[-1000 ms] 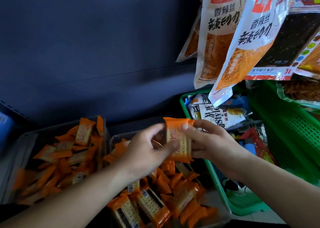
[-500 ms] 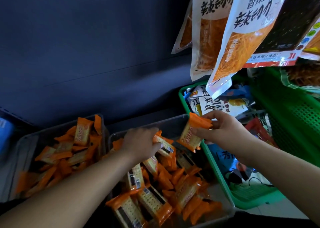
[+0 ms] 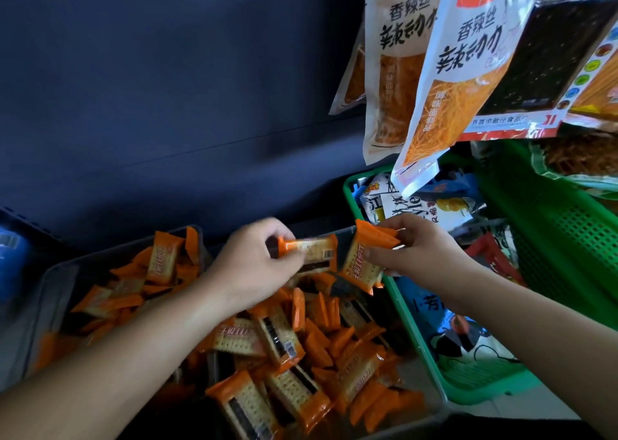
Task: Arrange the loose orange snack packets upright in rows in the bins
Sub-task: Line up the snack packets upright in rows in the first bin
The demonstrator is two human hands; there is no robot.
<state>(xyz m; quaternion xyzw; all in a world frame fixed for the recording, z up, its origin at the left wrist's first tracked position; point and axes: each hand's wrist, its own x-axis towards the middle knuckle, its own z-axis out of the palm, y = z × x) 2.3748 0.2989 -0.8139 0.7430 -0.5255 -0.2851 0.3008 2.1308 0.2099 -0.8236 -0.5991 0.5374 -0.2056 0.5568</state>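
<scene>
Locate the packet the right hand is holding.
Head view, right of centre: the packet hangs from the right hand over the clear bin's far corner, beside the green basket.

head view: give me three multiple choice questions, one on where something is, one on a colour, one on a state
1. Where does the basket stand relative to the bin under the hands?
A. on its left
B. on its right
C. inside it

2. What colour is the basket?
A. red
B. blue
C. green

3. What is the left hand doing?
A. pinching a packet
B. lying flat on the shelf
C. hanging empty

Answers:
1 B, the basket's rim runs along the bin's right side.
2 C, its mesh walls and floor are green.
3 A, thumb and fingers close on a packet held sideways.
</scene>
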